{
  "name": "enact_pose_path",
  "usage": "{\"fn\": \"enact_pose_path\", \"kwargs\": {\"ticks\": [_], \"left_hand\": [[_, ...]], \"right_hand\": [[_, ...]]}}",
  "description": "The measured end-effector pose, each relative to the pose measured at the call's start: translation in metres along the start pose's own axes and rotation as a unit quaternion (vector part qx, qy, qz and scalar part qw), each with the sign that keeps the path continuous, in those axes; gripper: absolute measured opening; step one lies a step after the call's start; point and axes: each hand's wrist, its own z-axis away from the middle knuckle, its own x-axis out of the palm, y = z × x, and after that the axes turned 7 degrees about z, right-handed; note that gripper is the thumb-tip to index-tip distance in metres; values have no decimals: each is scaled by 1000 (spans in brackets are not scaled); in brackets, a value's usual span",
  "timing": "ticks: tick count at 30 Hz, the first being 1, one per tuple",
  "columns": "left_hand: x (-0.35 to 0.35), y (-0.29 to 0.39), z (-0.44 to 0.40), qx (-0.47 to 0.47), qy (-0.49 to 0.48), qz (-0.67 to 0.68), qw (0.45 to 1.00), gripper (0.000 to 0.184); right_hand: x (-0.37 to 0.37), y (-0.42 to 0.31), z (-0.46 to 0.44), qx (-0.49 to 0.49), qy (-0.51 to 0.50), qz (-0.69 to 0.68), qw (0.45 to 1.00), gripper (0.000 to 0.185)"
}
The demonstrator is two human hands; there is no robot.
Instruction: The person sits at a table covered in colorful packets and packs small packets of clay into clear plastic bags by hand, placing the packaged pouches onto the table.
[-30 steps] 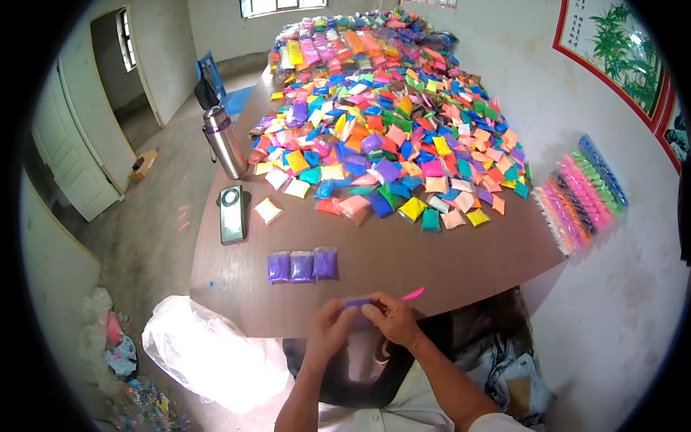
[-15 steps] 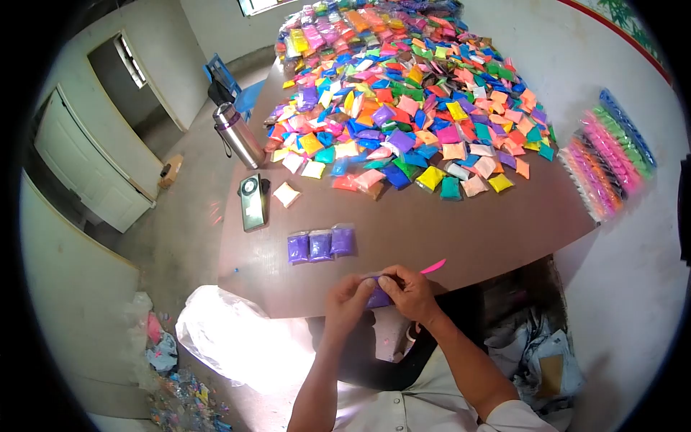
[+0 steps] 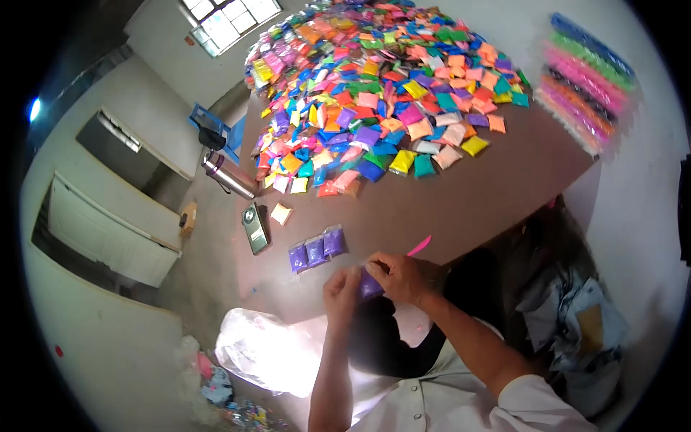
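A small purple packet [image 3: 370, 286] hangs between my hands over the table's near edge. My left hand [image 3: 341, 288] is closed, its fingertips pinched at the packet's upper left. My right hand [image 3: 398, 277] pinches the packet's top between thumb and fingers. Three more purple packets [image 3: 315, 250] lie in a row on the table, just beyond my left hand. A pink strip-like blade or tool [image 3: 419, 245] rests on the table past my right hand. What the tool is, I cannot make out.
A large heap of colourful packets [image 3: 374, 115] covers the far table. At the left stand a steel flask [image 3: 230, 174], a phone [image 3: 255, 228] and a single pale packet [image 3: 281, 214]. Bundles of coloured bags [image 3: 584, 83] lie at the right. A clear plastic bag [image 3: 266, 349] sits below the near edge.
My head view has tilted and turned. My hands have drawn slightly apart at the packet's top, the left one shifting off to the side. The row of three packets stays put.
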Motion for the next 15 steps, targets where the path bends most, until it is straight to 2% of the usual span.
{"fn": "enact_pose_path", "kwargs": {"ticks": [4, 6, 9, 11, 14, 15], "left_hand": [[9, 12, 6, -27, 20, -6, 999, 25], [13, 15, 8, -17, -4, -30, 999, 23], [18, 18, 9, -12, -26, -25, 999, 21], [19, 18, 9, -17, -29, -1, 999, 20], [14, 10, 6, -12, -29, 6, 999, 19], [10, 6, 5, -14, -22, -8, 1000, 18]], "right_hand": [[1, 2, 0, -6, 43, -23, 999, 15], [-1, 2, -2, -4, 59, -44, 997, 15], [-6, -3, -5, 13, 61, -45, 997, 19], [-7, -3, -5, 32, 12, -43, 998, 20], [-2, 2, -6, -1, 37, 23, 999, 22], [2, 6, -6, -10, 60, -19, 998, 20]]}}
